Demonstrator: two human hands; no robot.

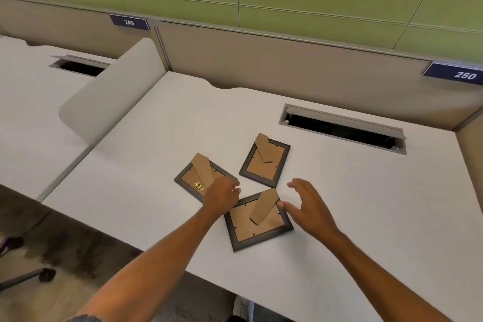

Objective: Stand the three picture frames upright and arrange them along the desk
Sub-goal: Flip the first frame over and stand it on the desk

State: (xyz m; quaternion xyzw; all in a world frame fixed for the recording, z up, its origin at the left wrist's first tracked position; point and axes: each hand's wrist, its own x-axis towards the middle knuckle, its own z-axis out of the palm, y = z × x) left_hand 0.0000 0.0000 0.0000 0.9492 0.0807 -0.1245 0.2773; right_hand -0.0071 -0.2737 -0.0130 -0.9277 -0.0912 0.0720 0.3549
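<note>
Three dark picture frames lie face down on the white desk [366, 217], brown backs and cardboard stands up. The left frame [193, 178] carries a small gold clasp. The far frame [265, 162] lies behind the others. The near frame [257, 219] sits closest to me. My left hand [223, 195] rests over the right corner of the left frame and the near frame's top-left corner; whether it grips either I cannot tell. My right hand [308, 204] hovers with fingers spread at the near frame's right corner, holding nothing.
A long open cable slot [342, 129] is cut into the desk at the back right. A beige divider [112, 97] stands at the desk's left edge, a partition wall behind with labels 249 and 250. A chair base [26, 278] shows on the floor at lower left.
</note>
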